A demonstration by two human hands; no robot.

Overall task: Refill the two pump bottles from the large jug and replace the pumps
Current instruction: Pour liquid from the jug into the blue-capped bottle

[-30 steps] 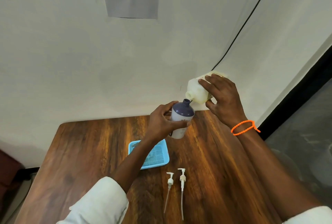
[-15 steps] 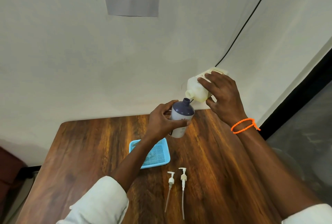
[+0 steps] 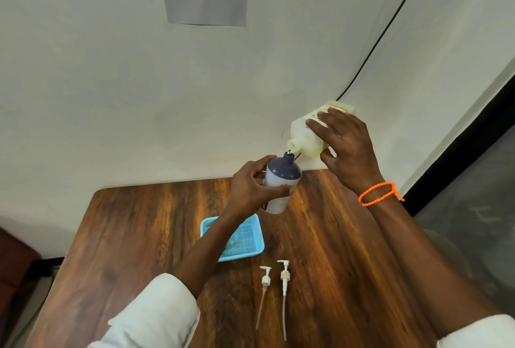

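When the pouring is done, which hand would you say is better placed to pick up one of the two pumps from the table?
Probably the right hand, once it sets the jug down. The left hand holds the bottle that needs steadying, and the pumps lie between the forearms, nearer the right.

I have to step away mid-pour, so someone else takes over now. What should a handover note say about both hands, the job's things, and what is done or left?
Left hand: holds the purple-topped pump bottle above the wooden table, neck open.
Right hand: holds the large jug tilted, its spout just above the bottle's neck.
Two pumps lie side by side on the table, near the blue basket.
Done: both pumps off, pouring set up.
Left: finish this fill; fill level not visible. Only this one bottle shows; the second is not in view. Refit both pumps.
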